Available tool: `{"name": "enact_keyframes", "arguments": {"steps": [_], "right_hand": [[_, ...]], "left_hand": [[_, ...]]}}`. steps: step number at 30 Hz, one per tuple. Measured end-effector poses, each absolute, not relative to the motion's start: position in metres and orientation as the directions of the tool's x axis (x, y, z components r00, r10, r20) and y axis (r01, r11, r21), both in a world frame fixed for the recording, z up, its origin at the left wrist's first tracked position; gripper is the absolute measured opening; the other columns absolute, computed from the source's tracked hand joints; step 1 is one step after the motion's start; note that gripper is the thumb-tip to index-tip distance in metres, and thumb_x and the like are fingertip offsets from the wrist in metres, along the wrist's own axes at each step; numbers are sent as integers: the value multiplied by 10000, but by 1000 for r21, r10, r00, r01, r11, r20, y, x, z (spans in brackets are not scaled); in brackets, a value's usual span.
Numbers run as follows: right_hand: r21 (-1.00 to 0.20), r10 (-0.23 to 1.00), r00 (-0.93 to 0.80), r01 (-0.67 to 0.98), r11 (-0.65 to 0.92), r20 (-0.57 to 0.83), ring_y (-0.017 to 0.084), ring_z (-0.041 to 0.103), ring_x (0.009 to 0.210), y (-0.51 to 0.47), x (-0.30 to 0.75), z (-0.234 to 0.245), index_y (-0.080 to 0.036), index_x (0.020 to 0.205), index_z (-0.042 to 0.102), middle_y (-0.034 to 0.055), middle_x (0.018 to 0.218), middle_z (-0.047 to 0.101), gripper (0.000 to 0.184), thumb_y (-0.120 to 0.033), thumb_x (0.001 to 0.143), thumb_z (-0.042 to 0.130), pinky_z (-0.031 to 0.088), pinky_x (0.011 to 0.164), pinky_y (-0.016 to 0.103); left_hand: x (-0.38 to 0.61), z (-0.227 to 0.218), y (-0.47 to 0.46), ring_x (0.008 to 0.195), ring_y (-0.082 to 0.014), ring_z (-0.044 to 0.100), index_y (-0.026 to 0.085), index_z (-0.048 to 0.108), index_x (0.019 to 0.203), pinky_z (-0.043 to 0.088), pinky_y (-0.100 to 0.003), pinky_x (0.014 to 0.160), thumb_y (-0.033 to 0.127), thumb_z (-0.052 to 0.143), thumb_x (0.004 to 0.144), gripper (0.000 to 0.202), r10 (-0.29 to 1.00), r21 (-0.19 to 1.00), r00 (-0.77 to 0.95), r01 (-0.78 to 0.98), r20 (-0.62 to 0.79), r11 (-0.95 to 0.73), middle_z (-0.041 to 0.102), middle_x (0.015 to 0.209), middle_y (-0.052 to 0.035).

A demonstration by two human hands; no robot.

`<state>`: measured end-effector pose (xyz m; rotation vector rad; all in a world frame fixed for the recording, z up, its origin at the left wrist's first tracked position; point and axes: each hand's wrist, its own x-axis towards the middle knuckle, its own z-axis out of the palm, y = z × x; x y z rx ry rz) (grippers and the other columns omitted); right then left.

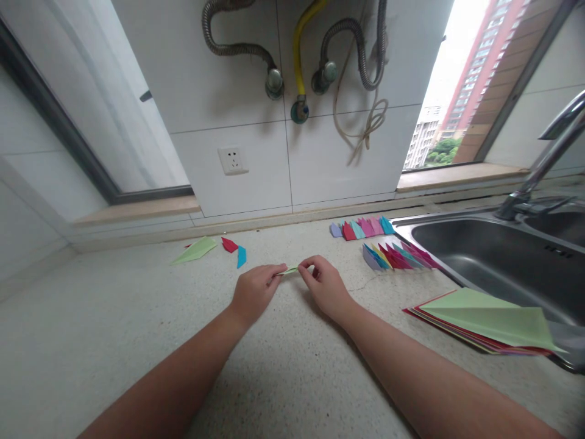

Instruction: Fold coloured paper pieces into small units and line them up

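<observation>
A small folded piece of light green paper [290, 270] is stretched between my two hands, just over the speckled countertop [274, 378]. My left hand [258, 291] pinches its left end between thumb and fingers. At the other end, my right hand [325, 285] pinches it with thumb and forefinger. Most of the paper is hidden by my fingers. Beyond my left hand lie a folded red paper piece [229, 244], a blue one [242, 256] and a larger light green folded sheet [195, 250].
Two rows of colourful folded papers, a back row [361, 228] and a front row [400, 256], lie right of my hands. A stack of folded sheets [484, 317] rests beside the steel sink [461, 280] with its faucet [525, 189]. A tiled wall [228, 195] with a socket [233, 161] stands behind.
</observation>
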<state>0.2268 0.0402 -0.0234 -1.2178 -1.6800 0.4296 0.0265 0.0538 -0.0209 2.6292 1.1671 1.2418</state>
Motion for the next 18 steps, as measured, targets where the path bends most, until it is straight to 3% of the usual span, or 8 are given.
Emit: {"name": "enact_keyframes", "arguments": {"steps": [3,8,13,18], "right_hand": [[-855,925,71,413,312,372,157,558,676,47,229,-27,-183,889,642,31,822,662,200,-360,885,549,431,657,301],[-967,979,45,169,190,200,136,541,618,54,231,-28,-170,871,629,32,795,668,271,-426,858,543,421,574,265],[-995,993,68,-36,98,96,111,512,564,52,232,-21,-165,1000,629,14,773,644,348,-428,772,638,381,508,237],[-992,994,53,-77,102,98,98,487,558,50,234,-18,-149,1046,661,4,734,625,384,-386,744,675,370,522,235]], "left_hand": [[26,-21,54,992,-192,686,236,687,1103,546,-364,897,159,555,894,259,616,334,396,581,681,-742,737,1073,-43],[25,-22,55,1049,-189,668,243,686,1110,533,-376,936,142,532,902,278,597,380,406,499,692,-779,723,1122,-46],[23,-21,56,1087,-183,653,250,695,1106,517,-385,962,131,505,912,296,583,416,439,422,684,-805,706,1168,-42],[25,-22,56,1092,-184,647,252,683,1147,512,-385,969,118,496,893,343,673,519,404,432,619,-737,706,1166,-42]]}}
